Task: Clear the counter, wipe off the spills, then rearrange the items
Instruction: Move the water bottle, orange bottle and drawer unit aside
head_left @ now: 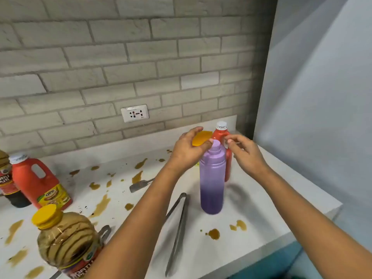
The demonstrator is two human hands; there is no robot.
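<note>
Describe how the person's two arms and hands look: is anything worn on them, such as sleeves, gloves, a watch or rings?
Both forearms are bare right to the bottom edge of the picture; no sleeve shows. The left hand and the right hand wear no gloves. No watch, bracelet or ring is visible on the wrists or fingers.
</note>
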